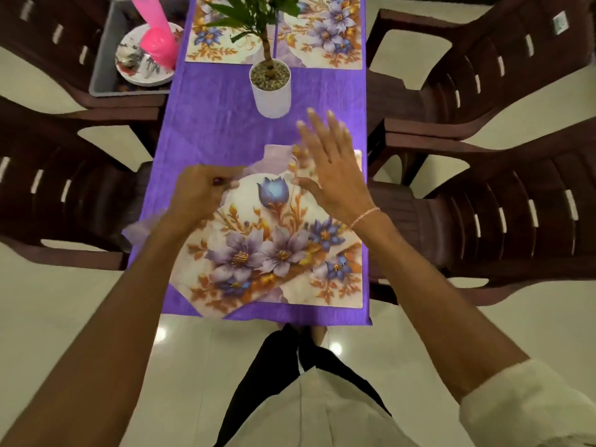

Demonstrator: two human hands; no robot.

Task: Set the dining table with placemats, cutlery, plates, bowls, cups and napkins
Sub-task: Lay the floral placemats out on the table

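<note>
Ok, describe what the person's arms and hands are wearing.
By the right hand, the wrist carries a thin pink beaded bracelet, and a fluffy white sleeve sits bunched near that elbow. The left hand and its forearm show no jewellery or sleeve in view; blur hides finer detail.

The tablecloth (209,117) was matt purple cloth, finely creased. The placemat (274,253) at lower centre looked smooth with a faint sheen. The chairs (516,221) were brown moulded plastic, the floor (80,317) glossy tile, and the pot (272,98) at upper centre smooth white, topped with rough gravel (270,75)
</note>
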